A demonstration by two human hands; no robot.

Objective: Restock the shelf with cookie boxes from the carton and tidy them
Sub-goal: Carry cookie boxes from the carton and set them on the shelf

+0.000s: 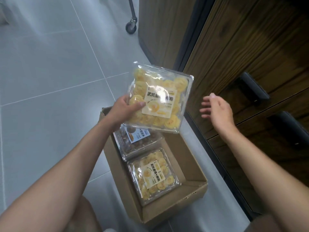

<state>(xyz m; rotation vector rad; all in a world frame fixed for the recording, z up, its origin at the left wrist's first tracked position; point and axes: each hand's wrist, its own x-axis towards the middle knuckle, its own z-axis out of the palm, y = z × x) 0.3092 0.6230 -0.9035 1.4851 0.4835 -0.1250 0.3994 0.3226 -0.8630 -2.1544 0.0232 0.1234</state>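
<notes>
Left hand is clamping one cookie box above the carton rim — two boxes are lying inside; right hand is hanging free, fingers apart.

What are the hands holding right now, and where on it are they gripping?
The left hand grips the clear box of yellow cookies by its left edge, thumb on top. The right hand holds nothing.

Pale grey floor tiles with thin light grout lines fill the left of the frame and carry a soft sheen. Dark wood-grain cabinet fronts with black handles occupy the right. A black caster wheel stands at top centre.
</notes>
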